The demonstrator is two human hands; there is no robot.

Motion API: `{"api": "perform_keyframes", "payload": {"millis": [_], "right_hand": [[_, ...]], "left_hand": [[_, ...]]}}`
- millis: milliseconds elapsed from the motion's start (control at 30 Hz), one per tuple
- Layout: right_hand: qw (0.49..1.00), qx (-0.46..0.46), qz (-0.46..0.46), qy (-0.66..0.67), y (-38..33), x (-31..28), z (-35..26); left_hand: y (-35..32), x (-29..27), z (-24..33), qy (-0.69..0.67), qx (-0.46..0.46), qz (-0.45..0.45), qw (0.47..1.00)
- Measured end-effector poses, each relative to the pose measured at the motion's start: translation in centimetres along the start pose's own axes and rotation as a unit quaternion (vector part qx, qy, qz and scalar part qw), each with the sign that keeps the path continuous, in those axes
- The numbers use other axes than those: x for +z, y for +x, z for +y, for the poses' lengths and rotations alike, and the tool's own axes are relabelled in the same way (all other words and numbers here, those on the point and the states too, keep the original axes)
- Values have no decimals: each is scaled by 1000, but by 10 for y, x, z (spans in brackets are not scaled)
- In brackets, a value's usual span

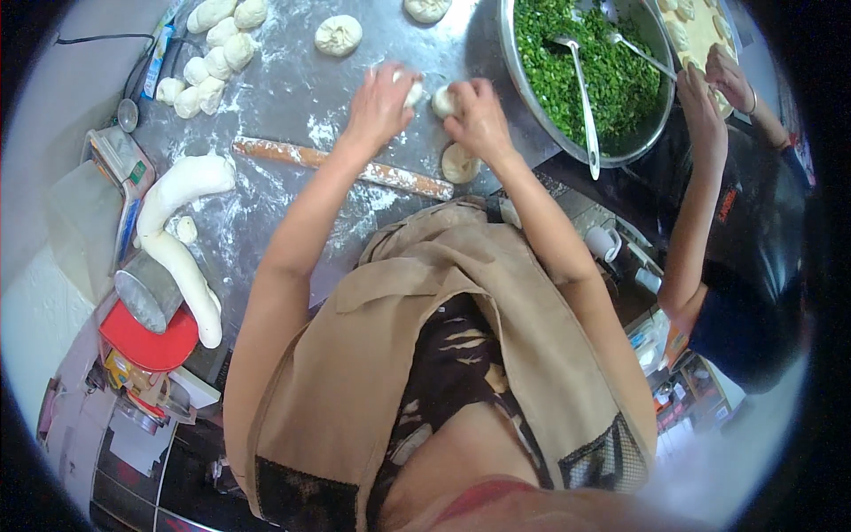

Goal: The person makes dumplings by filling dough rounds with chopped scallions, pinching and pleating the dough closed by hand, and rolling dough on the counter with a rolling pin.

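My left hand (379, 102) and my right hand (479, 115) are over the floured metal table (292, 97), each closed on a small piece of white dough (441, 100). The piece in my left hand (413, 91) shows only at its edge. A flattened dough round (460, 163) lies just below my right hand. A wooden rolling pin (341, 166) lies across the table under my forearms.
A long dough roll (177, 230) curves at the left beside a metal cup (146, 291) and a scale (115, 160). Several dough balls (213, 62) sit at the top left. A big bowl of chopped greens (585, 71) with spoons stands right, where another person's hands (709, 84) work.
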State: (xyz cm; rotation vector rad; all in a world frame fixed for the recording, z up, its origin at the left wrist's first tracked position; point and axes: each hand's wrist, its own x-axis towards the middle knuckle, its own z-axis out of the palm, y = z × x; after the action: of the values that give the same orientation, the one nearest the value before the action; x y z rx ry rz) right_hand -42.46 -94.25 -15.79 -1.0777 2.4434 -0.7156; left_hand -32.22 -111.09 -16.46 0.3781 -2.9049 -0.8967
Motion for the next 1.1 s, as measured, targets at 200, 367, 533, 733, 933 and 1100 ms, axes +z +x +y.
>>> {"api": "perform_keyframes", "payload": {"millis": [200, 367, 533, 733, 933, 1100], "right_hand": [[997, -6, 78, 2, 18, -9, -6], [996, 10, -70, -63, -65, 0, -2], [991, -49, -114, -50, -57, 12, -4], [992, -106, -63, 9, -13, -2, -45], [975, -214, -52, -9, 6, -10, -56], [817, -547, -104, 147, -5, -94, -276]], "left_hand": [[62, -29, -13, 154, 1, 177, 972], [60, -33, -87, 132, -168, 35, 976], [118, -50, -105, -3, -94, 26, 995], [212, -44, -65, 113, -64, 60, 990], [80, -118, 25, 44, -87, 128, 987], [-170, -97, -1, 37, -344, 398, 850]]}}
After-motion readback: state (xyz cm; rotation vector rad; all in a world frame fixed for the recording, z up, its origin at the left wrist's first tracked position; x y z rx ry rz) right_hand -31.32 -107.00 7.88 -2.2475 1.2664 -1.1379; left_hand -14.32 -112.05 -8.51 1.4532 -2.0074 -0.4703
